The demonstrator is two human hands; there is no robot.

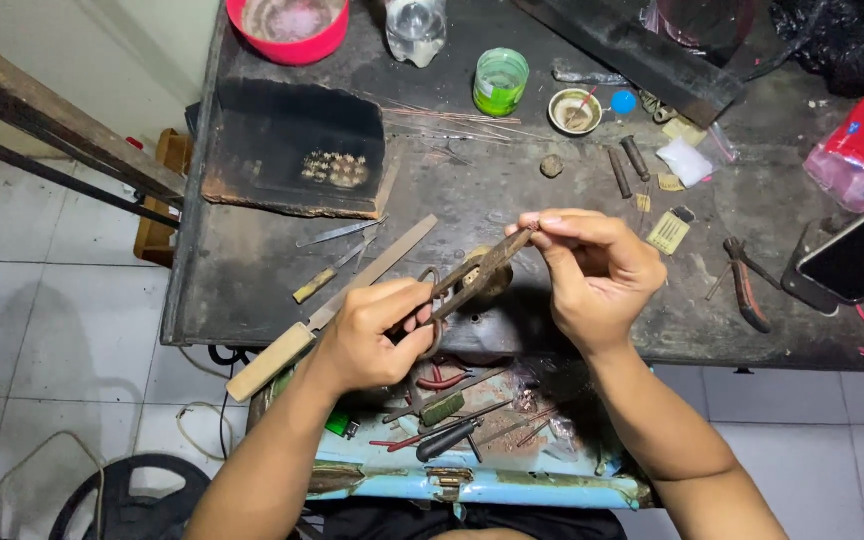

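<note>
While the left hand (377,335) is closed around the handles of a pair of shears (452,290), its fingers curled tight through the loops, the right hand (592,265) pinches a thin strip of metal (512,245) between thumb and fingertips, the other fingers folded loosely. The strip sits at the tip of the blades, above the near edge of the dark workbench (252,270) and over an open drawer (472,430) full of small tools.

To do this cut well, the strip should probably lie square across the blades, close to the pivot if the metal resists, with the right fingertips kept clear of the cutting edges. A slow, steady squeeze looks safer than a snap, since the piece is small and could spring away into the drawer. Holding both wrists low, near the bench edge, would likely steady the work.

A long flat file (332,305) with a pale handle lies just left of the left hand. Far across the bench stand a green cup (500,82) and a red bowl (287,35); pliers (747,290) lie to the right.
</note>
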